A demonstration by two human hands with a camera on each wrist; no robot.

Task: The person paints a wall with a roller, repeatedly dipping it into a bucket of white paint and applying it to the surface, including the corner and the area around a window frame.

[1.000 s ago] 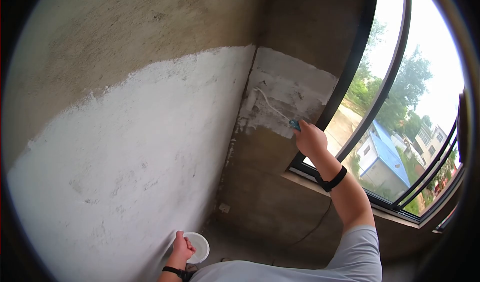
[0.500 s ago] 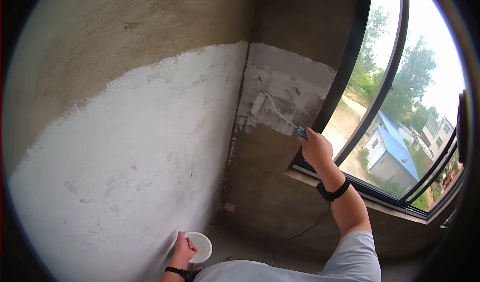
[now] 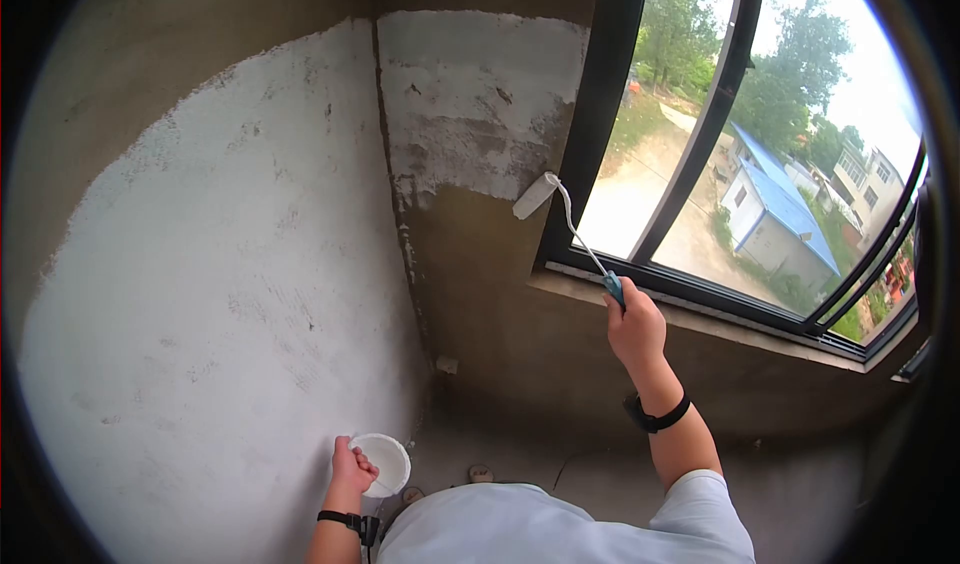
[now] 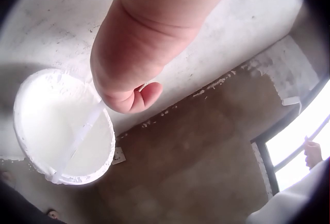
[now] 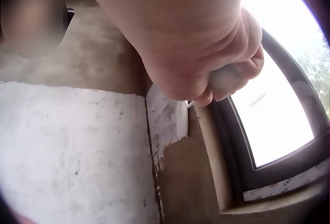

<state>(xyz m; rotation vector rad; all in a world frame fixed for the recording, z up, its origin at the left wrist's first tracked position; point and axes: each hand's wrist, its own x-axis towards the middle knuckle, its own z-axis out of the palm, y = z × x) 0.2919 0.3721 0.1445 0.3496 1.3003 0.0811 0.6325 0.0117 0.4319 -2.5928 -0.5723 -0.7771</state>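
Note:
My right hand (image 3: 637, 326) grips the blue handle (image 3: 613, 286) of a paint roller whose white sleeve (image 3: 535, 196) lies at the lower edge of the white patch (image 3: 480, 54), beside the window frame. In the right wrist view the right hand (image 5: 232, 69) wraps its fingers round the handle, and the roller sleeve (image 5: 182, 120) shows behind it. Low by the left wall, my left hand (image 3: 352, 467) holds a white bucket (image 3: 398, 461) by its strap-like handle. White paint (image 4: 46, 115) fills part of the bucket in the left wrist view, under the curled left hand (image 4: 126, 79).
The left wall (image 3: 230, 294) is coated white below a bare brown upper area. A dark-framed window (image 3: 575, 144) with a sill (image 3: 700, 322) takes up the right side. Below the white patch the brown wall (image 3: 480, 274) is bare. Shoes (image 3: 481, 473) show on the floor.
The roller has moved from the middle of the white patch, down and right toward the window frame. The head view has shifted right and down. The left hand keeps hold of the bucket.

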